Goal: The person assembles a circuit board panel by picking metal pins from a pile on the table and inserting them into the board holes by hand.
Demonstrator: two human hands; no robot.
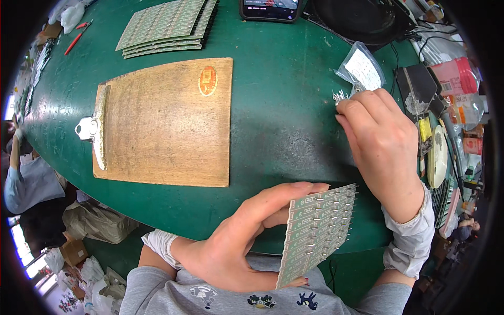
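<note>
My left hand (231,244) grips a green circuit board panel (315,226) by its edges, fingers along the top and thumb at the lower edge. The panel is held tilted up above the table's near edge, and rows of small silvery pins stick out of it. My right hand (380,139) is closed in a pinch over a small pile of silvery metal pins (340,96) on the table. What lies between its fingertips is hidden. Just beyond that hand is a clear plastic bag (361,68) with a white paper label.
A wooden clipboard (168,126) lies on the green table (283,58) at left. Behind it sits a stack of circuit board panels (163,26). Red-handled pliers (77,39) lie far left, a phone (270,10) far middle. Clutter lines the right edge; another person's sleeve (34,181) shows far left.
</note>
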